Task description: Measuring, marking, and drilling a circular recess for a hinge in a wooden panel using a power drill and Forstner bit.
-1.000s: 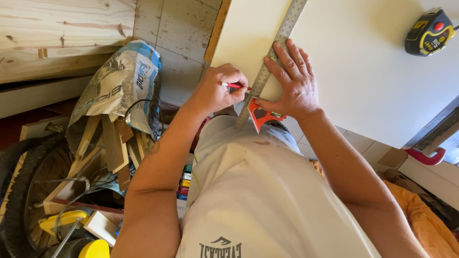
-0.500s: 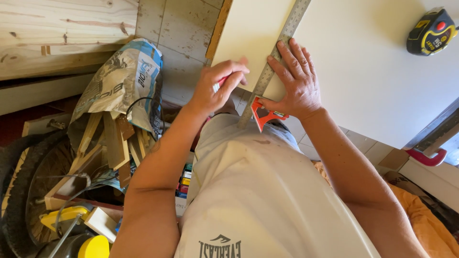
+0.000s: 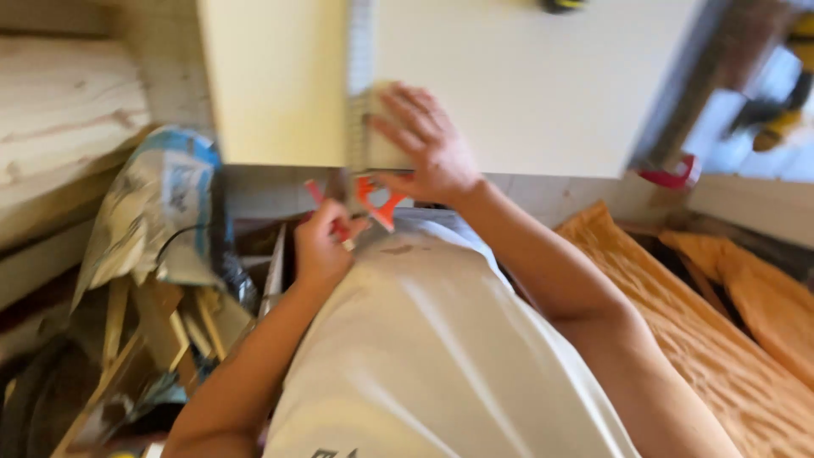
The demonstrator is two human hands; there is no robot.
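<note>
Blurred view here, but the right hand is flat on the pale cream board, fingers spread and pressing down on the metal blade of a combination square. That blade is a narrow grey ruler with fine graduations, running straight up the board from its near edge; the square's head is bright orange-red with cut-out openings, and it sits snug under the board's near edge, just below the right hand's thumb. The left hand is off the board, down below that edge and right beside the orange head, fingers curled in around a slim red pencil or marker; the blur makes it hard to say which, but its tip pokes up toward the board's edge. Left of the board lies a crumpled paper sack with blue print, over a jumble of wooden offcuts. Right of the board, a red clamp handle peeks out at its near corner, and orange cloth spreads below that.
</note>
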